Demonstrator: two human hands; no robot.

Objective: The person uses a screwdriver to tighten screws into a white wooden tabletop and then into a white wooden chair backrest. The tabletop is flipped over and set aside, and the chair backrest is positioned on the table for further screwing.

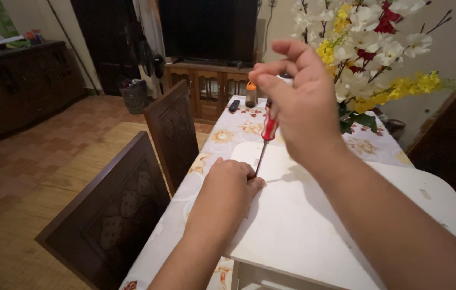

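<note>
On table with floral cloth, beside two dark wooden chairs, flowers and television beyond: white board. Right hand pinched around red screwdriver handle, held upright. Left hand curled, resting on board, fingertips touching screwdriver tip directly below right hand.

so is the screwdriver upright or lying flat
Upright, tilted slightly: the right hand grips the red-handled screwdriver from above, tip down on the white board beside the left hand.
</note>
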